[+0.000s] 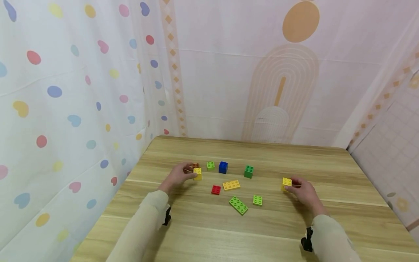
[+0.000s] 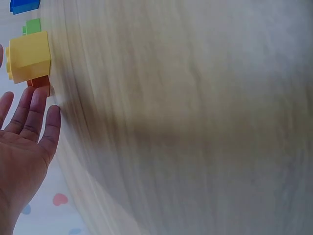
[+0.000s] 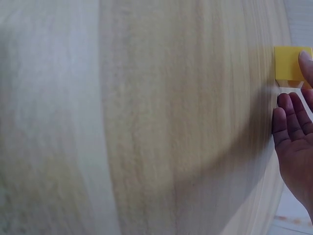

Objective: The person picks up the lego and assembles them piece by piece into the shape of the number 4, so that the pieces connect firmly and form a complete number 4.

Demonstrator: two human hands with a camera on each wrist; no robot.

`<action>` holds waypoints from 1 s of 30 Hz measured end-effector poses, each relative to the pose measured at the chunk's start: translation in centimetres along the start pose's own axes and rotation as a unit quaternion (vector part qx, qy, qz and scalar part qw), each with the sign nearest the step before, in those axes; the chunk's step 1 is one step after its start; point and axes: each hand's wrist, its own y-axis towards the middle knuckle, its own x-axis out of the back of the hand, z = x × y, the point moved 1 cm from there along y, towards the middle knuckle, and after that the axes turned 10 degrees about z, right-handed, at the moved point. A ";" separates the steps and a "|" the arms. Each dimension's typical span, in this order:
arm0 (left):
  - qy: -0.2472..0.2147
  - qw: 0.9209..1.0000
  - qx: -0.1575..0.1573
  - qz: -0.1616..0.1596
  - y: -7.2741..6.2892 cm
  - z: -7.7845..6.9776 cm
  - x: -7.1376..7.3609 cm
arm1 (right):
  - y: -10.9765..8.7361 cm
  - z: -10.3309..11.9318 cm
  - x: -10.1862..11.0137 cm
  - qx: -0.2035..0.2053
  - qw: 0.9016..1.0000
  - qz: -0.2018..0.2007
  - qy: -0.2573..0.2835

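In the head view, a yellow cube-shaped plastic brick [image 1: 198, 174] partly hides an orange-brown studded plastic brick [image 1: 195, 166]. Two pale fabric sleeves [image 1: 140, 225] and the near part of the wood-grain bench [image 1: 209, 243] run off the bottom edge. Small black wrist devices [image 1: 167, 217] are partly covered, their details unclear.

In the left wrist view, the left edge cuts the left grip [image 2: 23, 154], leaving only a sliver of thumb; its contact with the brick cannot be told. The top edge crops a blue plastic block [image 2: 25, 6].

In the right wrist view, the right edge trims the right grip [image 3: 296, 147], whose thumb covers part of another yellow cube-shaped brick [image 3: 286, 63].
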 end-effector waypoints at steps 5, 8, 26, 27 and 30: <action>0.003 1.000 -0.007 0.000 0.2 0.2 -0.2 | 0.1 0.0 -0.1 0.004 1.000 -0.005 -0.011; 0.006 1.000 -0.007 0.001 0.3 0.3 -0.3 | 0.1 0.2 -0.1 0.009 1.000 -0.007 -0.017; 0.003 1.000 0.005 -0.004 0.6 0.4 -0.8 | 1.1 1.1 -1.7 0.036 0.999 0.001 -0.023; 0.003 1.000 0.005 -0.004 0.6 0.4 -0.8 | 1.2 1.3 -1.8 0.038 0.999 0.002 -0.024; 0.002 1.000 0.008 -0.004 0.5 0.2 -0.8 | 1.5 1.5 -2.1 0.040 0.999 0.002 -0.024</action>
